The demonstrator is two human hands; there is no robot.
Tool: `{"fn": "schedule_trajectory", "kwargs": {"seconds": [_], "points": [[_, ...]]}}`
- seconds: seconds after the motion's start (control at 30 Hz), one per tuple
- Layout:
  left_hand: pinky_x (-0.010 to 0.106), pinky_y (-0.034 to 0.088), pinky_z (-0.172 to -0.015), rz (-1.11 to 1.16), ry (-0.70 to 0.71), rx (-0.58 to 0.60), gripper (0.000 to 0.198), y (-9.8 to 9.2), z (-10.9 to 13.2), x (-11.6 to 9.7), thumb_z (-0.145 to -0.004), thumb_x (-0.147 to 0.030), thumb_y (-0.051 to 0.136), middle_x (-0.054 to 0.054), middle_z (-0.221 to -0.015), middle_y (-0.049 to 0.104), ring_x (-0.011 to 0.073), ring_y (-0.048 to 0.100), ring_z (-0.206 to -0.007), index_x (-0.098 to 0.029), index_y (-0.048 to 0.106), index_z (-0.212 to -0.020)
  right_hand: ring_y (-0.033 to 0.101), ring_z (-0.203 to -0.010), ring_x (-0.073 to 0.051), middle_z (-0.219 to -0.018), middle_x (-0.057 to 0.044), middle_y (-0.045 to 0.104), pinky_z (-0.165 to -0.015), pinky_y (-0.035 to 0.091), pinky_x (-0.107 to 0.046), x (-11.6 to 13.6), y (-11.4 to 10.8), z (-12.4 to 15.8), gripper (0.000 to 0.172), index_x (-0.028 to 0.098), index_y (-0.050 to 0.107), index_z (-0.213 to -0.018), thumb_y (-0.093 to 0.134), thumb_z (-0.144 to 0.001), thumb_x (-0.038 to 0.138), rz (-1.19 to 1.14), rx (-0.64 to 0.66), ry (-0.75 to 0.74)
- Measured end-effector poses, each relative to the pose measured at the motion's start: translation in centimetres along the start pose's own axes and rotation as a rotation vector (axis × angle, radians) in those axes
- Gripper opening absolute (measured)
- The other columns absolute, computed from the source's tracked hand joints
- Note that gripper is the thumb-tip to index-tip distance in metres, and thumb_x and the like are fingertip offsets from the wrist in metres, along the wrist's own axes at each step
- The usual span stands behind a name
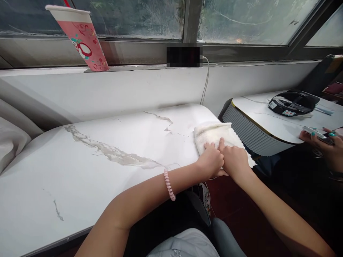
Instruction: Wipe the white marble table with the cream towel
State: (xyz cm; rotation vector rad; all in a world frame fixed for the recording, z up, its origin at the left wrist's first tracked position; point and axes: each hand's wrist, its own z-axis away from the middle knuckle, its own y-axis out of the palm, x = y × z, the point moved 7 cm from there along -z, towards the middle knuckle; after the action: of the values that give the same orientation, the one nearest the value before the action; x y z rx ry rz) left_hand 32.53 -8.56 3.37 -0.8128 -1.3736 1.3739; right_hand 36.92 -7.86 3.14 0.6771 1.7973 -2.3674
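Observation:
A folded white towel (214, 134) lies at the right end of a white marble-patterned table (107, 160), partly hanging over its edge. My left hand (210, 160) and my right hand (234, 160) rest side by side on the towel's near part, fingers curled and pressing down on the cloth. A pink coil band sits on my left wrist.
A pink paper cup (81, 35) leans on the window ledge. A white cable (205, 82) drops from a dark device on the ledge. To the right, a second table (268, 117) holds a black object (292, 102); another person's hand (324, 141) holds a phone there.

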Motion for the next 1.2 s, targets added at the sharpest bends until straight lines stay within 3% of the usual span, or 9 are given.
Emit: {"fn": "schedule_trajectory", "kwargs": {"seconds": [0.2,0.33,0.53,0.67,0.77,0.87,0.97,1.07,1.2], "points": [[0.042,0.041,-0.092,0.070,-0.157,0.024,0.068,0.7,-2.6,5.1,-0.096,-0.051,0.042,0.031,-0.141,0.047,0.0385,0.050,-0.124,0.005,0.051,-0.135,0.069,-0.092,-0.028,-0.098,-0.024,0.070,-0.077,0.049,-0.039,0.0,-1.2,-5.7,0.059,-0.002,0.029,-0.149,0.040,-0.092,0.010,-0.020,-0.039,0.035],[0.041,0.038,-0.099,0.146,-0.295,0.074,0.069,1.1,-4.5,9.2,-0.094,-0.047,0.048,0.029,-0.143,0.045,0.0370,0.045,-0.129,0.003,0.043,-0.141,0.067,-0.096,-0.029,-0.104,-0.024,0.069,-0.079,0.050,-0.040,0.3,-2.2,-10.2,0.068,0.000,0.026,-0.151,0.049,-0.088,0.011,-0.040,-0.059,0.045],[0.038,0.037,-0.103,0.165,-0.330,0.099,0.056,1.5,-5.9,13.8,-0.093,-0.043,0.049,0.024,-0.144,0.046,0.0338,0.047,-0.128,-0.003,0.057,-0.131,0.064,-0.102,-0.033,-0.113,-0.028,0.065,-0.080,0.050,-0.045,1.7,-3.9,-15.0,0.076,0.001,0.029,-0.150,0.060,-0.082,0.016,-0.048,-0.076,0.015],[0.042,0.039,-0.099,0.147,-0.355,0.089,0.050,1.9,-4.5,14.9,-0.095,-0.039,0.044,0.025,-0.127,0.060,0.0363,0.048,-0.125,-0.001,0.065,-0.120,0.066,-0.099,-0.029,-0.107,-0.025,0.067,-0.081,0.048,-0.041,3.3,-4.7,-15.5,0.070,-0.001,0.025,-0.151,0.050,-0.087,0.013,-0.061,-0.145,-0.053],[0.041,0.039,-0.098,0.138,-0.344,0.046,0.053,2.4,-1.7,14.5,-0.095,-0.042,0.043,0.023,-0.123,0.063,0.0354,0.050,-0.123,-0.002,0.063,-0.124,0.067,-0.093,-0.028,-0.099,-0.024,0.069,-0.076,0.049,-0.039,5.2,-5.2,-13.6,0.065,-0.003,0.025,-0.151,0.042,-0.089,0.008,-0.066,-0.187,-0.116],[0.042,0.040,-0.098,0.114,-0.332,-0.039,0.071,2.7,2.9,13.0,-0.094,-0.053,0.044,0.028,-0.135,0.053,0.0362,0.052,-0.121,0.002,0.047,-0.139,0.069,-0.086,-0.028,-0.092,-0.025,0.070,-0.070,0.050,-0.039,8.1,-5.8,-9.7,0.063,-0.010,0.028,-0.147,0.040,-0.087,0.005,-0.061,-0.218,-0.241],[0.044,0.038,-0.102,0.072,-0.331,-0.035,0.084,3.4,8.7,10.1,-0.093,-0.061,0.042,0.034,-0.137,0.049,0.0394,0.051,-0.125,0.009,0.042,-0.139,0.069,-0.075,-0.029,-0.085,-0.024,0.070,-0.063,0.051,-0.038,11.4,-5.7,-4.1,0.068,-0.013,0.031,-0.144,0.050,-0.083,0.008,-0.020,-0.190,-0.422],[0.047,0.035,-0.107,0.006,-0.299,-0.006,0.083,3.9,14.2,6.4,-0.092,-0.063,0.041,0.031,-0.140,0.047,0.0404,0.047,-0.131,0.005,0.045,-0.138,0.068,-0.065,-0.029,-0.076,-0.020,0.071,-0.058,0.051,-0.040,14.2,-5.3,1.7,0.069,-0.006,0.037,-0.145,0.055,-0.082,0.015,0.037,-0.212,-0.619],[0.051,0.038,-0.106,-0.022,-0.296,0.002,0.084,4.1,19.1,3.3,-0.091,-0.066,0.041,0.031,-0.142,0.044,0.0433,0.047,-0.130,0.003,0.049,-0.137,0.066,-0.058,-0.029,-0.070,-0.018,0.070,-0.053,0.050,-0.038,16.5,-4.8,7.0,0.066,0.001,0.039,-0.147,0.054,-0.086,0.023,0.093,-0.305,-0.780]]}}
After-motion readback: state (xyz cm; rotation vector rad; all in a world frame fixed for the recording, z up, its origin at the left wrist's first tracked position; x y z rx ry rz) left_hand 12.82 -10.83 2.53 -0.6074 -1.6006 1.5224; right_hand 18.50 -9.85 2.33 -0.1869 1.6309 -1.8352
